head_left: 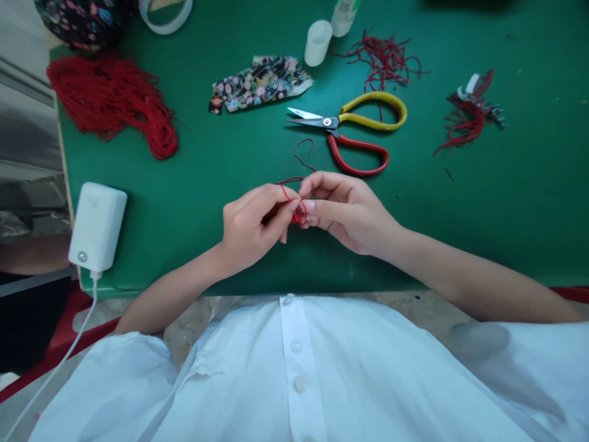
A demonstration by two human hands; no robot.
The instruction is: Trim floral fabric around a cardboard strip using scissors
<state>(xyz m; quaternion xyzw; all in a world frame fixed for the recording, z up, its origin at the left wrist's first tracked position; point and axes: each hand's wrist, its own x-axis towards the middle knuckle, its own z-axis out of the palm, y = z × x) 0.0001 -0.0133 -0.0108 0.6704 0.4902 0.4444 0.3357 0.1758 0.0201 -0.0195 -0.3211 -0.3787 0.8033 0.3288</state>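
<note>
Near the table's front edge, my left hand (257, 222) pinches a red cord (298, 216) between thumb and fingertips. Touching it from the right, my right hand (347, 212) has its thumb and fingers closed on the same cord. A small red knotted part shows between the fingertips; its details are partly hidden. A loose cord end curls up beyond the hands. Just above my right hand lie scissors (327, 122) with their blades apart and one yellow and one red handle.
On the green table (193, 184) are a red thread bundle (115, 101), a white power bank (97, 227) with a cable, floral fabric (262, 84), a white cup (318, 43), a bottle (344, 17), cord scraps (384, 60) and a red tassel-like bunch (469, 116).
</note>
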